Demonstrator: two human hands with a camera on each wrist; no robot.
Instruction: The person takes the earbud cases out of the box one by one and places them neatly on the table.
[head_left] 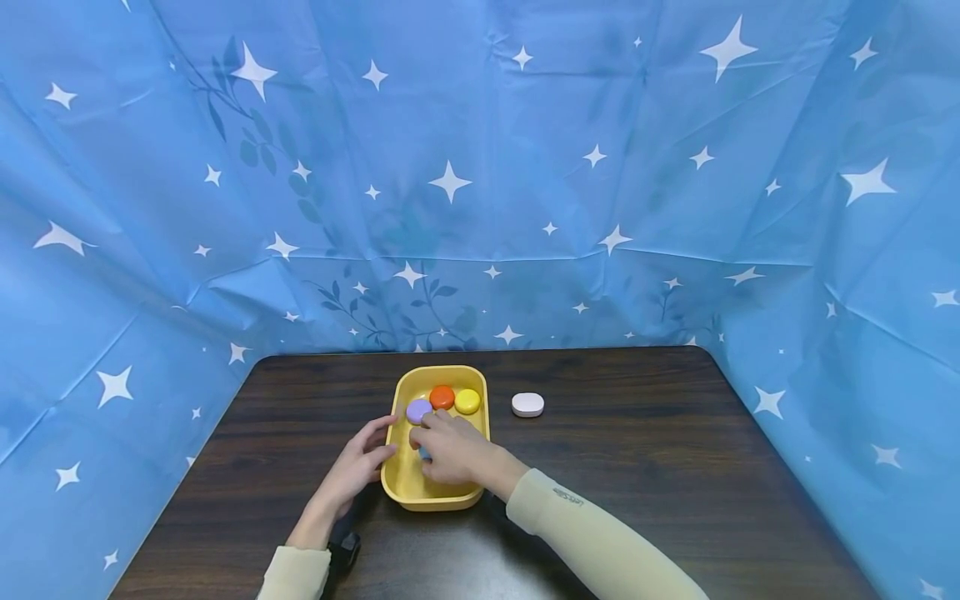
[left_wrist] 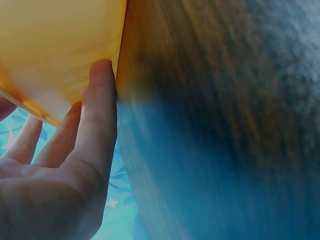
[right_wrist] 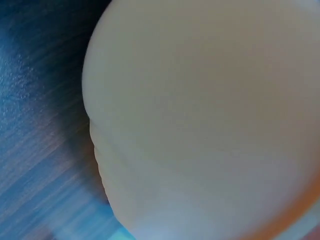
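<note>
A yellow tray stands on the dark wooden table. My left hand rests at its left side, with relaxed fingers against the outer wall in the left wrist view. Reaching into the tray from the right, my right hand has curled fingers and pinches a small blue piece, mostly hidden under them. Just beyond that hand lie a purple round piece, a red-orange one and a yellow one. Sleeve fabric fills most of the right wrist view, hiding the hand there.
To the right of the tray, a small white oval case lies on the tabletop. A blue curtain with white stars hangs behind the table and along both sides. The table's far edge runs close behind the tray.
</note>
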